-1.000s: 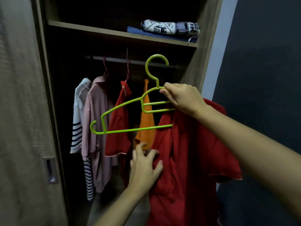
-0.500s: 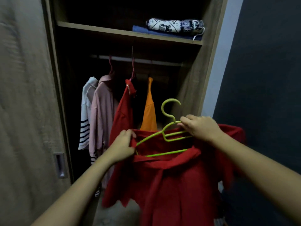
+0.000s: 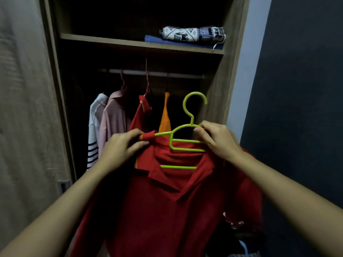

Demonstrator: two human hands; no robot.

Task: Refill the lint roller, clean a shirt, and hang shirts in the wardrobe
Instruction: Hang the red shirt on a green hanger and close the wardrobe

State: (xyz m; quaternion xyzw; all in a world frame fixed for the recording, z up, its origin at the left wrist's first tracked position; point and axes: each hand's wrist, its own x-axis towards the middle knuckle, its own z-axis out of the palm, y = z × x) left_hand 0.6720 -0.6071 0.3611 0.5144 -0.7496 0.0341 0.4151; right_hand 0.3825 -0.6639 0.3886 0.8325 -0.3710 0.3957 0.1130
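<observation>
Facing open wardrobe (image 3: 130,42). Pinching red shirt (image 3: 167,210) with left hand (image 3: 120,149). Gripping green hanger (image 3: 178,166) with right hand (image 3: 220,141).

Facing me: open brown wood-grain wardrobe (image 3: 216,86). Its matching door panel (image 3: 24,108) fills my 9 o'clock; a wooden shelf (image 3: 111,40) spans 12 o'clock, a pale metal rail (image 3: 157,73) beneath. Pale wall strip (image 3: 246,62) and dark blue-grey wall (image 3: 300,89), 3 o'clock. Dim light.

light: dim, wardrobe (image 3: 130,19) interior near black | blur: left door (image 3: 22,108) smeared | edges: perhaps slightly bowed
</observation>
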